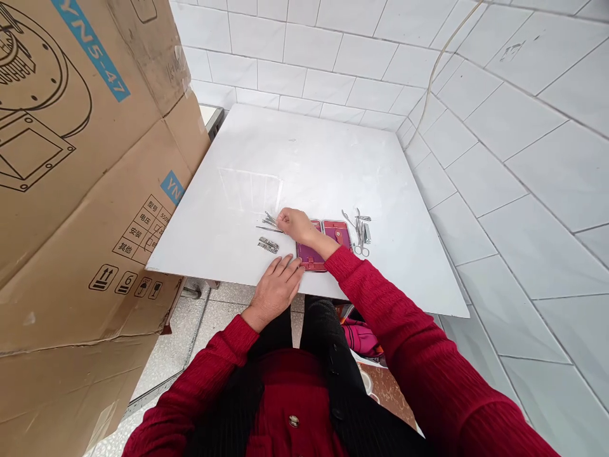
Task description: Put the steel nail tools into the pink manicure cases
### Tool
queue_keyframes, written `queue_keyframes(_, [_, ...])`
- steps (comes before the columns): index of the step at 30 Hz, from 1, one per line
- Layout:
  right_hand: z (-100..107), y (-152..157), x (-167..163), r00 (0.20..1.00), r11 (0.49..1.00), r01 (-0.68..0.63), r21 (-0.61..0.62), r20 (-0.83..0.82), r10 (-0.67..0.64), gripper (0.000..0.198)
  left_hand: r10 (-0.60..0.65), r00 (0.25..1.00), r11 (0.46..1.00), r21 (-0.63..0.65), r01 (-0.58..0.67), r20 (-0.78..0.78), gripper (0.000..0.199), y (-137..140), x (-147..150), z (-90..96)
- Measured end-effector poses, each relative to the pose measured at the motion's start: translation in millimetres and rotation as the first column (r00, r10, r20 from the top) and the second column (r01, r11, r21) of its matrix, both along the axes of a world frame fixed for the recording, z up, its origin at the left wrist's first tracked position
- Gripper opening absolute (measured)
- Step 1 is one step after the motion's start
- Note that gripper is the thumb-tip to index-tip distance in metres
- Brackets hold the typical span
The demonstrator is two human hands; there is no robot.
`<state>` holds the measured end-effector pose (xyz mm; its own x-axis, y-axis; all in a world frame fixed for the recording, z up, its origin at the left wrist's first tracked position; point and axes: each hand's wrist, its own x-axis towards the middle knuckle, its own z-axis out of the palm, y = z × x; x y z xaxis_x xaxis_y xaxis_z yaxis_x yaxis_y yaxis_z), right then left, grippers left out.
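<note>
An open manicure case, red and purple inside, lies near the table's front edge. My left hand rests at that edge with fingers stretched out, their tips by the case's lower left corner. Reaching across the case, my right hand has its fingers pinched together beside several thin metal tools; whatever is in the pinch is hidden. A slim metal stick and some shiny patterned pieces lie left of the case. Small scissors and nail clippers are grouped at its right.
The white tabletop meets tiled walls behind and at the right. A large cardboard box stands close on the left. Below the table are a pink cloth item and the floor.
</note>
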<state>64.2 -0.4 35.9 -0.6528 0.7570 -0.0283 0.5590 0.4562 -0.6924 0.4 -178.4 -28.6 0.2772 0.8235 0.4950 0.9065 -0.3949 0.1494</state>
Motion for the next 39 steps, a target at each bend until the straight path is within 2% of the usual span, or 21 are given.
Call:
queue_keyframes(1, [-2,1,4,0.995,0.989,0.036,-0.14,-0.089,-0.049,0.007,0.0,1.0,1.0,0.004,0.0,-0.002,0.035,0,0,-0.1])
queue_keyframes(3, [-6,3,14,0.963,0.922,0.05,-0.385,-0.227,-0.147,0.005,0.0,1.0,1.0,0.011,0.0,-0.007,0.034,1,0,-0.6])
queue_keyframes(4, [-8,4,19,0.94,0.885,0.035,-0.464,-0.285,-0.186,0.013,0.0,1.0,1.0,0.013,0.0,-0.009,0.034,1,0,-1.0])
queue_keyframes(6, [-10,6,29,0.895,0.847,-0.005,-0.531,-0.38,-0.233,0.034,-0.001,1.0,1.0,0.012,0.001,-0.013,0.034,2,-1,-1.7])
queue_keyframes(9, [-12,10,42,0.863,0.85,-0.031,-0.526,-0.443,-0.243,0.051,-0.001,1.0,1.0,0.011,0.001,-0.017,0.033,3,-1,-2.3])
queue_keyframes(15, [-18,22,57,0.864,0.899,0.07,-0.432,-0.424,-0.271,0.046,-0.011,1.0,1.0,-0.01,0.011,0.002,0.037,3,-2,-2.2])
queue_keyframes(19, [-25,22,60,0.864,0.899,0.16,-0.409,-0.383,-0.328,0.046,-0.018,1.0,1.0,-0.008,0.018,0.007,0.039,4,-2,-3.0])
queue_keyframes(24, [-30,19,59,0.851,0.907,0.138,-0.399,-0.42,-0.315,0.06,-0.011,1.0,1.0,0.0,0.011,-0.013,0.036,4,-2,-2.8])
queue_keyframes(30, [-30,18,55,0.861,0.903,0.148,-0.404,-0.396,-0.318,0.046,-0.013,1.0,1.0,-0.013,0.013,-0.007,0.039,4,-2,-1.1])
queue_keyframes(39, [-32,14,50,0.852,0.885,0.168,-0.435,-0.388,-0.352,0.037,-0.014,1.0,1.0,0.007,0.014,-0.025,0.034,5,-2,-1.0])
